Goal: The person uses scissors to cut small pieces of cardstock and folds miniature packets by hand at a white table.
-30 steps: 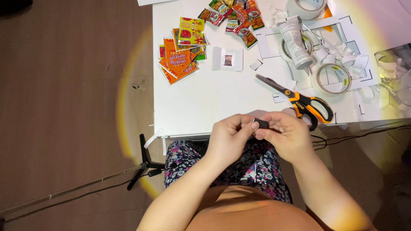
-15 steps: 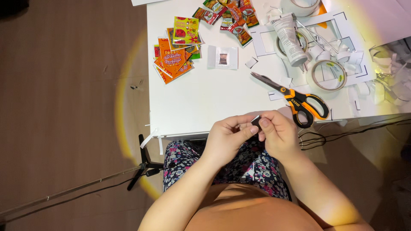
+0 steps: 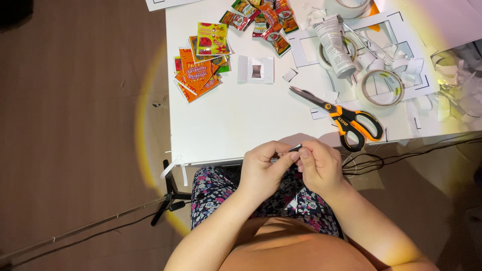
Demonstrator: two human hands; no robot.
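Both hands' fingers (image 3: 293, 156) around a small dark piece (image 3: 294, 148), perhaps paper.

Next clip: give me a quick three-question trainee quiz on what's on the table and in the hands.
1. True or false: the scissors lie open on the table.
2. Which hands pinch the small dark piece? A) left only B) right only C) both
3. What lies just beyond the scissors' handles, further from the person?

Key: 1. False, the blades are closed. 2. C: left hand and right hand. 3. A tape roll.
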